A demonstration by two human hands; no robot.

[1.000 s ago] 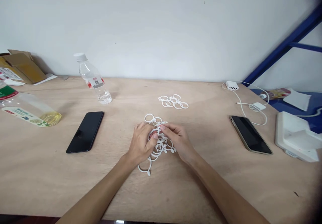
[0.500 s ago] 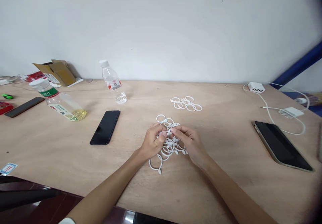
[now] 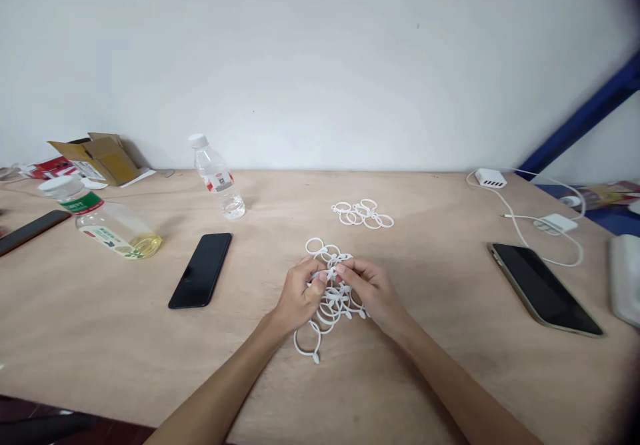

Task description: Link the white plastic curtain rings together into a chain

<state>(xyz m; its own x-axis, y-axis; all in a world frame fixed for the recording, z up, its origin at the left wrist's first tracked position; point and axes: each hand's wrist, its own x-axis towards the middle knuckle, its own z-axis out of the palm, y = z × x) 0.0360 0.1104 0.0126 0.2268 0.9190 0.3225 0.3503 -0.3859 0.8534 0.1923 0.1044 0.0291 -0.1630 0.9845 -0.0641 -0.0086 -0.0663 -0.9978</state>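
Note:
Over a loose pile of white curtain rings (image 3: 330,313), both hands meet with fingertips almost touching. My left hand (image 3: 300,293) is closed, pinching a white curtain ring (image 3: 331,274) between thumb and forefinger. From the other side, my right hand (image 3: 374,291) pinches the small end piece of the same ring. Fingers cover much of this ring. One separate ring (image 3: 307,339) lies at the near edge of the pile, its end piece pointing towards me. Farther back is a smaller group of white rings (image 3: 364,214), overlapping one another flat on the table.
On the wooden table (image 3: 430,391), a black phone (image 3: 201,271), a water bottle (image 3: 218,177) and a bottle of yellow liquid (image 3: 103,219) stand or lie left. An open cardboard box (image 3: 107,159) is behind. To the right are another phone (image 3: 547,288), a charger (image 3: 491,178) and white cables.
The camera view has shifted slightly, so the table things appear lower and farther left. Both hands stay together at the same ring with little visible movement.

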